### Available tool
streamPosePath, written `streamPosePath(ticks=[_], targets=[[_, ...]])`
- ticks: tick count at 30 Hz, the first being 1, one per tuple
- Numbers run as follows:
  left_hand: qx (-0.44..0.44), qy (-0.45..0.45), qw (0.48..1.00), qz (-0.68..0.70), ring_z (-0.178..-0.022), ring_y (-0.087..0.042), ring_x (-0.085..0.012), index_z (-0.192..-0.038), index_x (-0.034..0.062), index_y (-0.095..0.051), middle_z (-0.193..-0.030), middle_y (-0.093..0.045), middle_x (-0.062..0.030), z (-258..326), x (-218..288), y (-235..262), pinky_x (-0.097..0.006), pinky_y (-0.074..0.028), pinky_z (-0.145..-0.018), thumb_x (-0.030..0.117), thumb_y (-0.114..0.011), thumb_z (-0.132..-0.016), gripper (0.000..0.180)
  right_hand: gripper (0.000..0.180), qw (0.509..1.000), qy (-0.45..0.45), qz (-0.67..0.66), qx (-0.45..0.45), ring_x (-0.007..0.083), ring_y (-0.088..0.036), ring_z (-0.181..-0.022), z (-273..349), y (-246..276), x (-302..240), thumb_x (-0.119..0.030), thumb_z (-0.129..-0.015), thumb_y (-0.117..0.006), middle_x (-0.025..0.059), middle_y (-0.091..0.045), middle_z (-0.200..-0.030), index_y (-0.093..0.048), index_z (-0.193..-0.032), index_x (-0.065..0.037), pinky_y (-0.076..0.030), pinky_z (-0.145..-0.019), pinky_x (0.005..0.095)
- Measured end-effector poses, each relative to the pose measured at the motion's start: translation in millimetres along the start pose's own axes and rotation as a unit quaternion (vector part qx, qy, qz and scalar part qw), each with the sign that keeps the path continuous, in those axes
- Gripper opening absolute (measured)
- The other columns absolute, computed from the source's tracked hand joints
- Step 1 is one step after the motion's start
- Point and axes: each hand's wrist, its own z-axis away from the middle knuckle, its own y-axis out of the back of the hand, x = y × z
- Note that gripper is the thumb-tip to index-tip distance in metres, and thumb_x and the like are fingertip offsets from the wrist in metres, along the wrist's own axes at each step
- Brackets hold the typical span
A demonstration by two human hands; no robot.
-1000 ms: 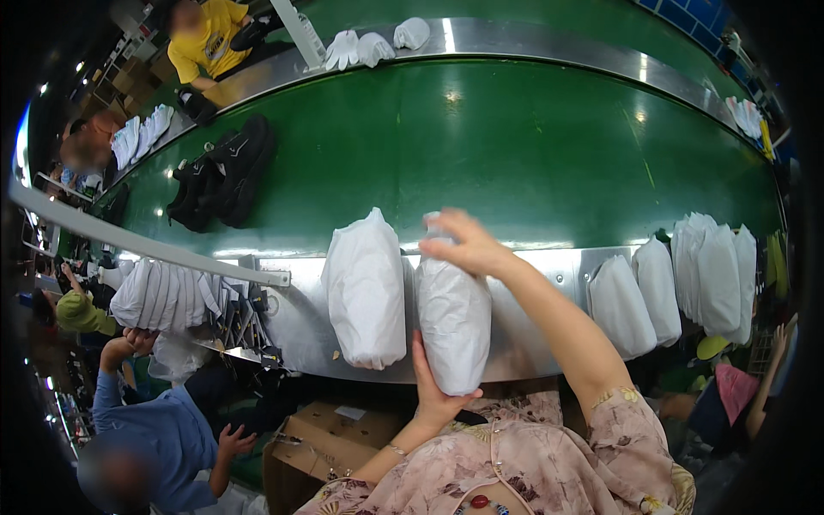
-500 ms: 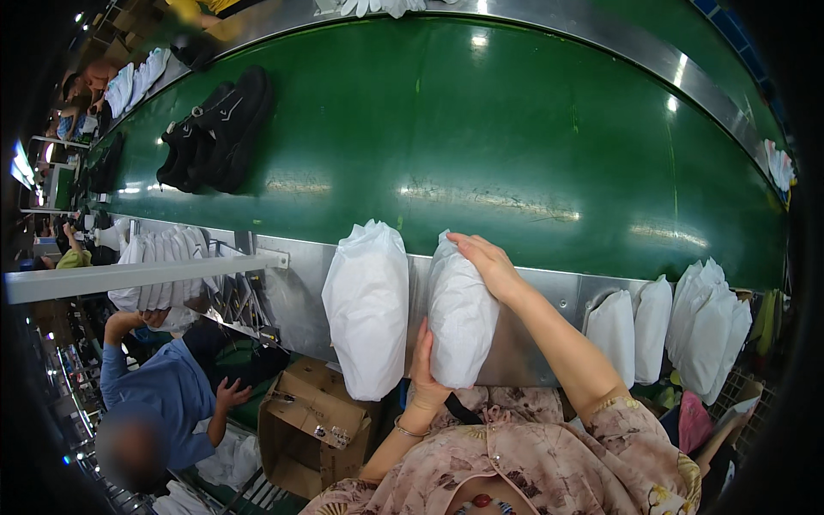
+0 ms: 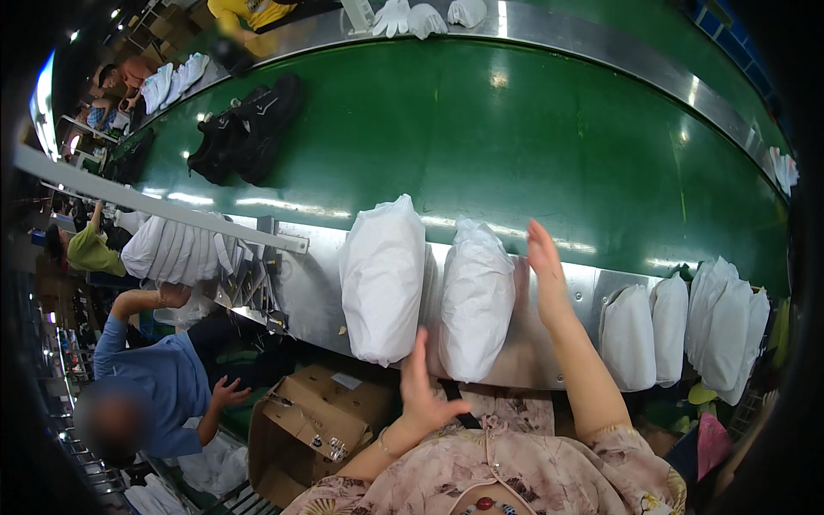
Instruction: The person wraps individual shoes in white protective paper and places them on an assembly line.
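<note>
Two white paper-wrapped bundles of rounded, elongated shape rest side by side on the metal ledge in front of me: a left bundle [image 3: 382, 279] and a right bundle [image 3: 476, 300]. My left hand [image 3: 422, 390] is open below the gap between them, its fingers pointing up near the left bundle's lower end and its thumb spread to the right. To the right of the right bundle, my right hand [image 3: 548, 270] is raised and open, fingers extended, apart from the paper. What the wrapping covers is hidden.
Beyond the ledge runs a green conveyor belt [image 3: 412, 129] carrying black shoes [image 3: 245, 129]. More white bundles [image 3: 631, 335] stand at the right. A metal bar [image 3: 163, 206], a cardboard box [image 3: 313, 421] and a co-worker in blue [image 3: 163, 386] are at the left.
Both my hands have let go of the right bundle. My right hand has moved off to the right and my left hand has opened below. The view has shifted slightly.
</note>
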Motion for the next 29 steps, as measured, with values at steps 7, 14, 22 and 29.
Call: streamPosePath(ticks=[7,14,22,29], targets=[[0.297,0.046,0.952,0.057,-0.096,-0.051,-0.0189,-0.124,-0.0013,-0.041,-0.108,-0.053,-0.0120,-26.9,-30.3,94.2,-0.033,-0.040,-0.086,0.026,-0.041,-0.095,0.040,0.080,0.998,-0.010,-0.022,-0.063,0.0276,-0.023,-0.133,94.5,8.0,31.2,-0.033,-0.083,-0.058,0.0198,-0.025,-0.141,-0.013,-0.141,-0.003,-0.025,-0.105,0.0391],[-0.055,0.250,0.910,0.326,-0.126,-0.035,-0.0224,-0.138,0.0052,-0.030,-0.138,-0.036,-0.0126,-118.5,-91.5,92.0,-0.034,-0.028,-0.103,0.051,-0.035,-0.092,0.065,0.070,0.989,-0.037,-0.113,-0.085,0.0222,-0.038,-0.121,65.7,-64.9,31.7,-0.031,-0.086,-0.056,0.0150,-0.037,-0.132,-0.018,-0.139,-0.003,-0.030,-0.101,0.0327],[-0.112,0.226,0.885,0.391,-0.129,-0.032,-0.0247,-0.140,0.0027,-0.022,-0.141,-0.032,-0.0114,-120.0,-95.5,98.9,-0.036,-0.027,-0.105,0.064,-0.032,-0.087,0.081,0.071,0.979,-0.063,-0.183,-0.070,0.0227,-0.040,-0.118,63.2,-88.5,25.9,-0.037,-0.084,-0.057,0.0151,-0.039,-0.130,-0.023,-0.136,-0.003,-0.033,-0.099,0.0347],[-0.095,0.213,0.862,0.450,-0.132,-0.026,-0.0267,-0.141,0.0031,-0.017,-0.144,-0.027,-0.0125,-119.0,-88.8,77.8,-0.036,-0.020,-0.109,0.070,-0.032,-0.083,0.090,0.075,0.966,-0.042,-0.240,-0.085,0.0240,-0.040,-0.119,57.2,-78.8,27.5,-0.042,-0.082,-0.059,0.0143,-0.037,-0.131,-0.022,-0.136,-0.006,-0.033,-0.100,0.0375]])
